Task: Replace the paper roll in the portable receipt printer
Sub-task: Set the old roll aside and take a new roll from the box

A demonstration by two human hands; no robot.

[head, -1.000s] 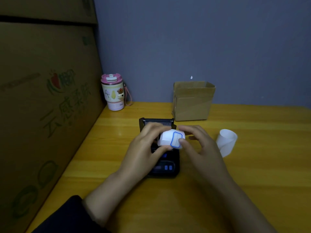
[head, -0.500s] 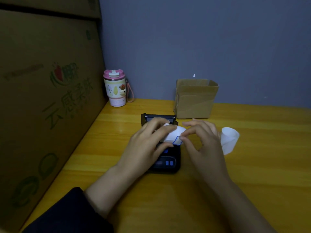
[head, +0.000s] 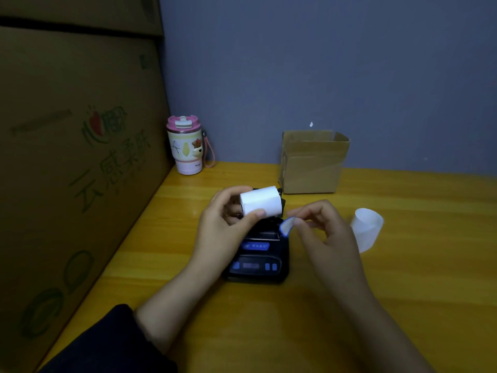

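A black portable receipt printer (head: 258, 261) lies on the yellow wooden table (head: 403, 265) with its lid raised at the far end. My left hand (head: 223, 224) holds a white paper roll (head: 261, 201) just above the printer's open bay. My right hand (head: 325, 230) pinches a small blue-edged white sticker (head: 287, 225), now apart from the roll. A loose curl of thin white paper (head: 367, 230) lies on the table to the right of my right hand.
An open brown cardboard box (head: 313, 162) stands behind the printer against the grey wall. A pink-lidded tumbler (head: 185, 145) stands at the back left. A large printed cardboard carton (head: 67, 157) walls off the table's left side.
The sticker has come off the roll: my right hand pulled it away to the right. My left hand lifted and turned the roll, which now shows plain white.
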